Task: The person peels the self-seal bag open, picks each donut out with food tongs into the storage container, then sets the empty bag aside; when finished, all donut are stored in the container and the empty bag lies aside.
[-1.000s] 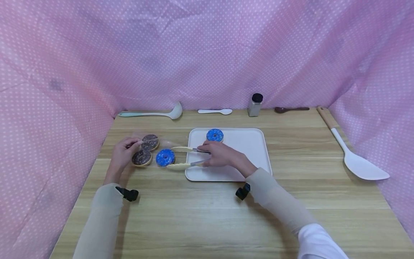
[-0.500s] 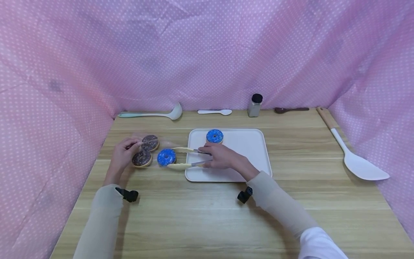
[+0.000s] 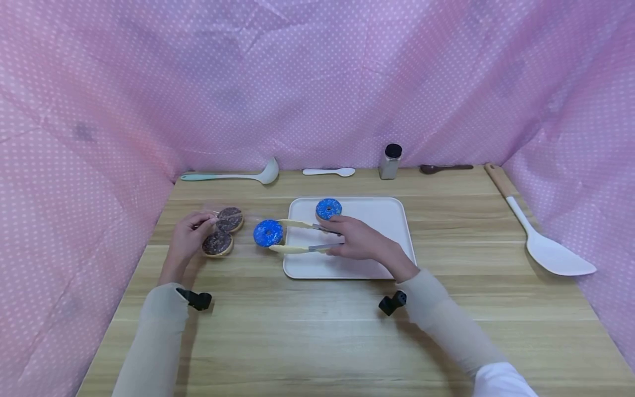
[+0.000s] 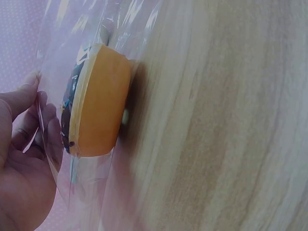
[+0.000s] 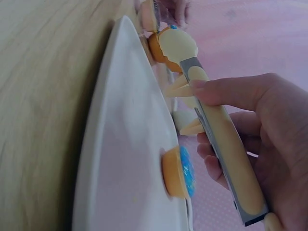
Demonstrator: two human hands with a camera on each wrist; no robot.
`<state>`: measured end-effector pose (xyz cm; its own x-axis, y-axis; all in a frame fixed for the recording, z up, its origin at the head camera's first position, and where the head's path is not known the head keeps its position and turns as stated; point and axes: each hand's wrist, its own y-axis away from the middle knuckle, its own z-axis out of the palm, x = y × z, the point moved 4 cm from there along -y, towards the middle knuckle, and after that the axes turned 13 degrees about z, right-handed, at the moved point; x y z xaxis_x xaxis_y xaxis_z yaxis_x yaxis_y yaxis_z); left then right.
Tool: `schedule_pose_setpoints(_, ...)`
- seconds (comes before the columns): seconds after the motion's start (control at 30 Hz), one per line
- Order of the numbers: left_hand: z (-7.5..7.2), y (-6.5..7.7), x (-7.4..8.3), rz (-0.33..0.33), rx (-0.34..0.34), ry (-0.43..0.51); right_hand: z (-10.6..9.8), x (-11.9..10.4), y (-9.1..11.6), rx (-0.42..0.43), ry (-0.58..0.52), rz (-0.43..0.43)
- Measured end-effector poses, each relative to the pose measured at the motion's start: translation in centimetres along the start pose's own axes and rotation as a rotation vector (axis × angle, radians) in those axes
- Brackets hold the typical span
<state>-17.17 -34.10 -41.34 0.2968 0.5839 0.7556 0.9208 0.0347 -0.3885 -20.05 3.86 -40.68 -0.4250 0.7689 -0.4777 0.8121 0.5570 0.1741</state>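
At the left, my left hand [image 3: 186, 237] pinches the edge of a clear plastic bag [image 4: 55, 43] between thumb and fingers. In and under that film lie two chocolate-topped donuts [image 3: 217, 243], one brown-glazed with an orange side in the left wrist view. My right hand [image 3: 358, 238] grips yellow-and-silver tongs [image 3: 295, 250] over the tray. Between the tong tips is a blue-iced donut [image 3: 262, 236], just left of the tray's edge. Another blue-iced donut [image 3: 324, 212] rests on the white tray [image 3: 387, 220], beyond my right fingers.
Along the back edge lie a ladle [image 3: 268, 172], a small white spoon [image 3: 327, 171], a dark-capped jar [image 3: 389, 166] and a brown spoon [image 3: 444, 168]. A big white turner [image 3: 553, 253] with a wooden handle lies at the right. Pink dotted cloth [image 3: 317, 82] surrounds the table.
My right hand has moved right with the tongs, drawing the blue donut rightward, away from the chocolate donuts and toward the tray. My left hand has stayed in place, pinching the bag.
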Motion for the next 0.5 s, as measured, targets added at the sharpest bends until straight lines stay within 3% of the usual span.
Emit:
schedule_pose_setpoints(0.17, -0.1, 0.2, 1.4, -0.023, -0.012, -0.001, -0.8, 1.3, 1.2, 0.04, -0.014, -0.001)
schedule_pose_setpoints(0.5, -0.2, 0.1, 1.4, -0.046, -0.003, 0.016, -3.1, 5.1, 3.8, 0.134, -0.028, 0.073)
